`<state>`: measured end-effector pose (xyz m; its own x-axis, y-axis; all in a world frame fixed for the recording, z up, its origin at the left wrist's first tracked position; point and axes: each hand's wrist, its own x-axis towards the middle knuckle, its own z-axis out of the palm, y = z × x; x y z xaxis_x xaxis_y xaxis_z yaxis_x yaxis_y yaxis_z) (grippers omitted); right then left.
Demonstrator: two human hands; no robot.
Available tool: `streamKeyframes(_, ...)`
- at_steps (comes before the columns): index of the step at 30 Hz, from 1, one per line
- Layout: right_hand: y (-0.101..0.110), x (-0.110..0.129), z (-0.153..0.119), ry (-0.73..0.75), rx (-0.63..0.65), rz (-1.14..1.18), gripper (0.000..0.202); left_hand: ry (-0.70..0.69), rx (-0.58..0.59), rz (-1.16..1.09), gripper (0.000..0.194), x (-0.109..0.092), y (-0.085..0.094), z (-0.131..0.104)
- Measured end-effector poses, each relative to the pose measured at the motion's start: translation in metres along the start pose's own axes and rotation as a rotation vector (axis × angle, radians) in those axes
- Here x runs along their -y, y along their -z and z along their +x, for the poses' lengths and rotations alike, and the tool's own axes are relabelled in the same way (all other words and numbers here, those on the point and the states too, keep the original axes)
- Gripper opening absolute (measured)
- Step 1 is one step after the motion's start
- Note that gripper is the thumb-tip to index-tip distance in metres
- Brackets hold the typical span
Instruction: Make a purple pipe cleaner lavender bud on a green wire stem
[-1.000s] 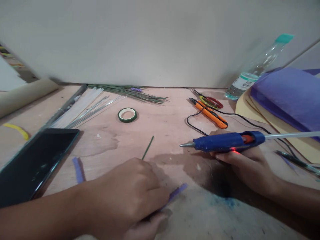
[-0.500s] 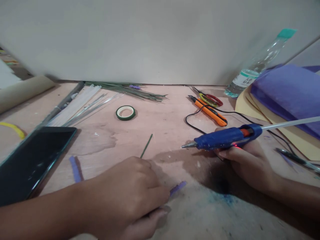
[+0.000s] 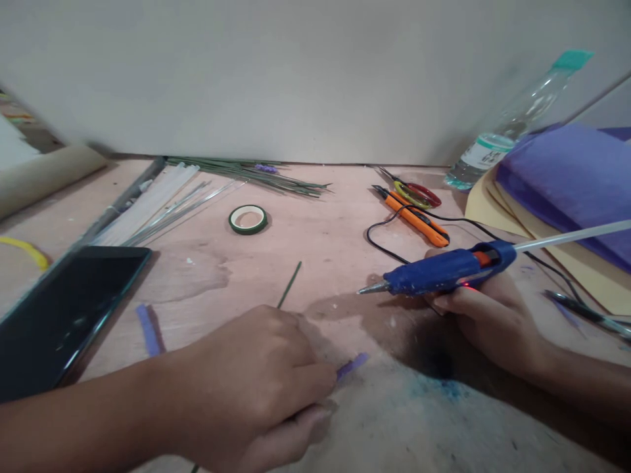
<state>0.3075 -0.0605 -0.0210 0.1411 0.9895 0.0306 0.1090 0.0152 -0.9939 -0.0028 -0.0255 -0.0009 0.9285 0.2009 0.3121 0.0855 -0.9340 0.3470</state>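
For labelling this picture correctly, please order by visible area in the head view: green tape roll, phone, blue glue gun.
1. Phone
2. Blue glue gun
3. Green tape roll

The head camera looks from above six o'clock, forward and down, close over the table [image 3: 325, 240]; left hand [image 3: 261, 387] at seven, right hand [image 3: 493, 322] at four; panel [image 3: 296, 79] across twelve.

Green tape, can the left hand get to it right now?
Probably yes: the green tape lies past the left hand with nothing covering it, though that hand seems busy with a purple strip.
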Motion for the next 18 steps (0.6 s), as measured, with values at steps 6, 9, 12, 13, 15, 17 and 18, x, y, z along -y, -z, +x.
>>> streamKeyframes(6,0.001,-0.003,0.0,0.04,0.036,-0.068,0.016,-0.006,0.101,-0.135,0.02,0.003,0.0,0.0)
streamKeyframes(9,0.002,-0.003,-0.002,0.039,0.056,-0.082,0.014,0.001,0.119,-0.138,0.019,0.003,0.0,-0.001)
streamKeyframes(12,0.005,0.001,0.0,0.138,0.065,-0.196,0.01,0.002,0.102,-0.134,0.02,0.002,0.0,-0.002)
streamKeyframes(13,0.007,0.003,0.001,0.192,0.088,-0.248,0.014,0.006,0.102,-0.138,0.02,0.002,0.0,-0.002)
streamKeyframes(15,0.011,0.005,0.005,0.306,0.148,-0.361,0.02,0.012,0.107,-0.16,0.02,0.001,0.0,-0.001)
streamKeyframes(17,0.015,0.005,0.009,0.394,0.184,-0.456,0.021,0.018,0.109,-0.175,0.019,0.0,0.001,0.0)
streamKeyframes(18,0.017,0.005,0.011,0.424,0.198,-0.488,0.019,0.021,0.11,-0.175,0.019,0.0,0.002,0.0)
